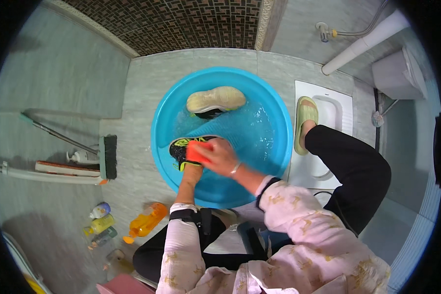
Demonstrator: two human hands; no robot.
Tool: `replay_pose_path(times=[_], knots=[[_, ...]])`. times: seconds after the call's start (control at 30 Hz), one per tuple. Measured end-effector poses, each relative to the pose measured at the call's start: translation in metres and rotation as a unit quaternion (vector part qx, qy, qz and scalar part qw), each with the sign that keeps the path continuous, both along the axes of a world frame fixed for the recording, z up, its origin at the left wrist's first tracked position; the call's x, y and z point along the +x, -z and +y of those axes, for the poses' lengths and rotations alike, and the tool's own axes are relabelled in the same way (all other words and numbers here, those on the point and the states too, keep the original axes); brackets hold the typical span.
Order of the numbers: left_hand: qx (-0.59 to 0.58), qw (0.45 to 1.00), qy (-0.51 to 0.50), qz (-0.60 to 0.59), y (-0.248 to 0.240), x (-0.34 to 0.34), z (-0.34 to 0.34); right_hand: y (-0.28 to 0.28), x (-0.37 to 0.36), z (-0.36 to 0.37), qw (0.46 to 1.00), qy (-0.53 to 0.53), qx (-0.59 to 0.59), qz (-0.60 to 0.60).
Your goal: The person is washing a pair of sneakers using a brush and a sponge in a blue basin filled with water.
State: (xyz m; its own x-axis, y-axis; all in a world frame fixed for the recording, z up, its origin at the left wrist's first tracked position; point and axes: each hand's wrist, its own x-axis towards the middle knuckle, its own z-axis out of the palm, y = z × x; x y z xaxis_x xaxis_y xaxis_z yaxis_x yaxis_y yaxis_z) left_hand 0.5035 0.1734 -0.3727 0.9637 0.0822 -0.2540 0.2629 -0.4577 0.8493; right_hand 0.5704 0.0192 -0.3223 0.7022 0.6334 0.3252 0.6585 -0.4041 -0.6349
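A black sneaker with yellow-green trim (179, 147) is held over the near left part of a blue basin (158, 105). My left hand (192, 172) grips it at its near end, with the fingers hidden in or behind the shoe. Closed in my right hand (222, 158) is a red block-shaped scrubber (199, 152), pressed against the sneaker's upper; whether it is a brush or a sponge I cannot make out. Another sneaker (215, 99) lies on its side at the basin's far edge, its pale sole showing. Shallow water covers the basin floor.
A white squat toilet (347, 100) is set into the floor on the right, where my foot rests in a green slipper (299, 132). Left stand a broom (109, 158), an orange bottle (147, 221) and several small bottles (102, 223). A grey bin (398, 76) is far right.
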Motion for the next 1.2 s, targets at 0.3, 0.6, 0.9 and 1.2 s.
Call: replay_pose_path(times=[0.3, 0.6, 0.9, 1.2], knots=[[0.007, 0.998, -0.055, -0.037, -0.004, 0.004, -0.008, -0.026, 0.018, -0.001, 0.998, 0.004, 0.058, -0.032], [-0.109, 0.967, -0.212, 0.093, -0.035, 0.020, -0.027, 0.043, 0.044, -0.108, 0.949, 0.205, -0.237, 0.041], [-0.567, 0.690, -0.416, 0.168, -0.098, 0.056, -0.029, 0.071, 0.048, -0.094, 0.868, 0.382, -0.187, 0.256], [-0.642, 0.664, -0.369, 0.103, -0.051, 0.048, -0.047, 0.071, 0.044, -0.071, 0.949, 0.162, 0.022, 0.271]])
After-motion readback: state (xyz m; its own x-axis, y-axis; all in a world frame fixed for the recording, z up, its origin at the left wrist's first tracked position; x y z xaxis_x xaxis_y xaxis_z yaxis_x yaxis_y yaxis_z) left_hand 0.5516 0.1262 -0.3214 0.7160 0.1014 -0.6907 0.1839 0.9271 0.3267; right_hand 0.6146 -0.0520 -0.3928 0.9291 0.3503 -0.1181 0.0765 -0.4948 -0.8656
